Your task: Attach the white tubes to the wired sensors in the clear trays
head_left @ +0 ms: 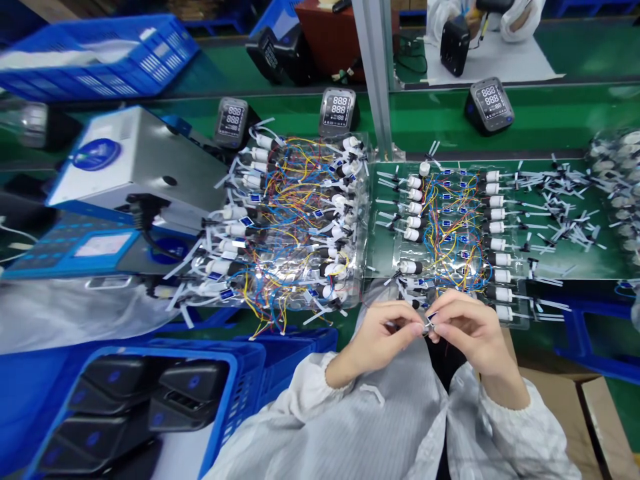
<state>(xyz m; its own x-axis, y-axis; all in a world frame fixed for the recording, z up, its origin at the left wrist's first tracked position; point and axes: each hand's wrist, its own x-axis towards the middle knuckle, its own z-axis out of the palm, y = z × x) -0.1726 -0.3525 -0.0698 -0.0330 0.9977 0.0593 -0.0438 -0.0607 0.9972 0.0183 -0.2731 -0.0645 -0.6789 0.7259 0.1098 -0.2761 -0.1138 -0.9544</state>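
Note:
Near the front edge of the right tray, my left hand [387, 331] and my right hand [465, 328] are close together, fingertips almost touching. Both are closed in a pinch around one small pale and dark piece [429, 324], too small to name. Just beyond them, a clear plastic tray [520, 303] holds two columns of small black-and-white cylinders [501, 275], like little pumps or motors. Red, yellow and blue wires [450, 233] run between the columns. Pale thin strips with dark ties stick out from the cylinders' ends.
A second wired tray [295, 253] sits left of centre, beside a grey-blue machine [135, 173]. Loose pale strips [565, 203] lie at right. Display units [337, 112] line the back. A blue crate [245, 373] holds black housings. Across the bench are a co-worker's sleeves [523, 20].

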